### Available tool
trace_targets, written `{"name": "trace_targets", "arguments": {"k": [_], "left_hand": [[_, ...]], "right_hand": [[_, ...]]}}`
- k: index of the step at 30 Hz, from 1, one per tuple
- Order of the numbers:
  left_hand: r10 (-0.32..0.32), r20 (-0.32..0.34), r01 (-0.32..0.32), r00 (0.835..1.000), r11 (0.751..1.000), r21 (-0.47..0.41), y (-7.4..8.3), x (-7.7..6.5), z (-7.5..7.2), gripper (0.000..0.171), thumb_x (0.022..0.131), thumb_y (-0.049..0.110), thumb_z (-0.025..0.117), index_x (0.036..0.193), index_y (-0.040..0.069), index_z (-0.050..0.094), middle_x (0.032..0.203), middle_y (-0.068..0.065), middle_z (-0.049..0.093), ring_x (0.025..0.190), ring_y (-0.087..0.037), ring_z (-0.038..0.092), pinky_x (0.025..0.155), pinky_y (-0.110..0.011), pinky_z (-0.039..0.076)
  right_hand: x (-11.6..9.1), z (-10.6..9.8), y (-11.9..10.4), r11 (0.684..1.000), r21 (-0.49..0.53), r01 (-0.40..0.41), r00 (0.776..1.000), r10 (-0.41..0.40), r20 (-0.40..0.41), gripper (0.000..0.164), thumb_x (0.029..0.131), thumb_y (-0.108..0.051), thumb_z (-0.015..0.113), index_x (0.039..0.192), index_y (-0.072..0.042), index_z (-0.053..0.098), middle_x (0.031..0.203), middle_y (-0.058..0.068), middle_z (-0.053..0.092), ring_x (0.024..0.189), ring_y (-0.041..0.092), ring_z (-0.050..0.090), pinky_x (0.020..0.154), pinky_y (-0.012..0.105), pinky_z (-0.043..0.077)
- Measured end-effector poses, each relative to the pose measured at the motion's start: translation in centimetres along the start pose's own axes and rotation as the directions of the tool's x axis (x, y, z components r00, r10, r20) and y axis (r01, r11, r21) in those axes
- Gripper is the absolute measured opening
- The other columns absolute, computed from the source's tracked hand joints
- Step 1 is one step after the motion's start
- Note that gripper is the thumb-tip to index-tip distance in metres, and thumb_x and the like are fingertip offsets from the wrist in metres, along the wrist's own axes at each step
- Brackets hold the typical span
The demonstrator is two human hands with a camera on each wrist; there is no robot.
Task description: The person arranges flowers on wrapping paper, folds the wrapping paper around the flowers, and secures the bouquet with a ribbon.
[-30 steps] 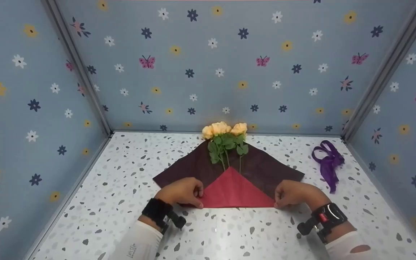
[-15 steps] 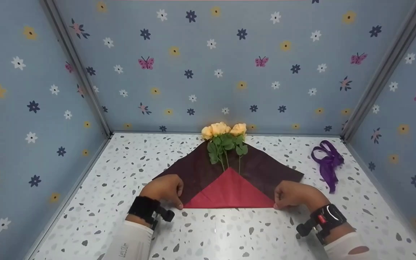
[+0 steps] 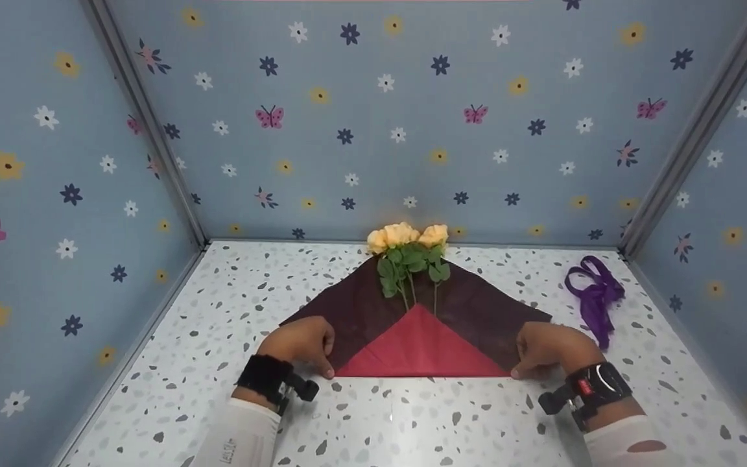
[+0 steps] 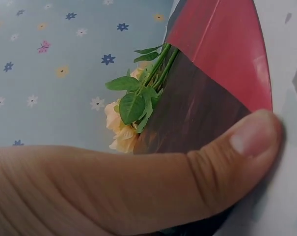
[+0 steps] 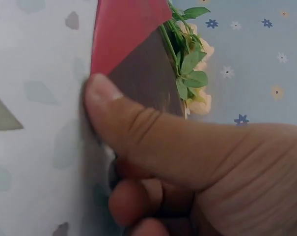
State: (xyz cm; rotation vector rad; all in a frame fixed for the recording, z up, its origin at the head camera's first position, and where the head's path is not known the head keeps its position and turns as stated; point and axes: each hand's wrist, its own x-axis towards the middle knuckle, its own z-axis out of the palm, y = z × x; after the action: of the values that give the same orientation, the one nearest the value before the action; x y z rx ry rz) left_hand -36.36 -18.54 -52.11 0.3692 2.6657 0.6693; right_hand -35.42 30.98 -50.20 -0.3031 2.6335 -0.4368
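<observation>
A sheet of wrapping paper [image 3: 354, 295] lies on the table, dark on its upper face. Its near edge is folded up into a red triangular flap [image 3: 420, 347]. Pale peach roses [image 3: 399, 235] rest on the sheet, blooms past its far edge and lower stems hidden under the flap. My left hand [image 3: 299, 342] pinches the fold's left corner, its thumb [image 4: 256, 135] lying at the tip of the red part. At the opposite corner my right hand [image 3: 555, 347] pinches the fold, with the thumb [image 5: 103, 91] on the edge and the other fingers curled beneath.
A purple ribbon [image 3: 595, 301] lies in a loose heap at the table's back right. Flower-patterned panels [image 3: 373, 130] with metal corner posts enclose the speckled table [image 3: 412, 421] at the back and both sides.
My left hand has slid left along the fold to the flap's left corner. Afterwards my right hand moved slightly right to the other corner. Roses and ribbon stay put.
</observation>
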Motion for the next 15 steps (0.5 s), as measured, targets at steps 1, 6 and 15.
{"name": "trace_targets", "arguments": {"k": [1,6,15], "left_hand": [[-0.004,0.001,0.004,1.000,1.000,0.001,0.0,0.1,0.0,0.041,0.058,0.024,0.104,0.074,0.018,0.066,0.069,0.004,0.060,0.066,-0.017,0.057,0.057,-0.033,0.046],[-0.008,-0.010,0.008,1.000,1.000,0.021,0.2,0.1,0.0,0.042,0.057,0.024,0.104,0.073,0.018,0.065,0.068,0.004,0.059,0.066,-0.017,0.057,0.056,-0.033,0.046],[-0.028,-0.069,0.032,0.997,0.997,0.068,1.2,-0.4,0.2,0.044,0.054,0.022,0.104,0.068,0.018,0.063,0.063,0.005,0.056,0.062,-0.016,0.055,0.053,-0.033,0.043]], "right_hand": [[-0.1,-0.2,-0.2,1.000,-0.017,-0.010,1.000,0.009,-0.022,0.031,0.071,-0.027,0.095,0.065,-0.013,0.068,0.059,-0.004,0.061,0.056,0.012,0.054,0.051,0.028,0.042],[0.5,-0.9,-2.3,1.000,-0.021,0.009,0.992,-0.011,-0.127,0.020,0.075,-0.021,0.090,0.074,-0.013,0.072,0.068,-0.003,0.065,0.063,0.014,0.059,0.056,0.030,0.046],[4.6,0.4,-8.3,0.969,-0.003,0.248,0.935,-0.240,-0.260,0.008,0.094,-0.029,0.080,0.088,-0.025,0.075,0.079,-0.010,0.069,0.073,0.011,0.064,0.070,0.034,0.054]]}}
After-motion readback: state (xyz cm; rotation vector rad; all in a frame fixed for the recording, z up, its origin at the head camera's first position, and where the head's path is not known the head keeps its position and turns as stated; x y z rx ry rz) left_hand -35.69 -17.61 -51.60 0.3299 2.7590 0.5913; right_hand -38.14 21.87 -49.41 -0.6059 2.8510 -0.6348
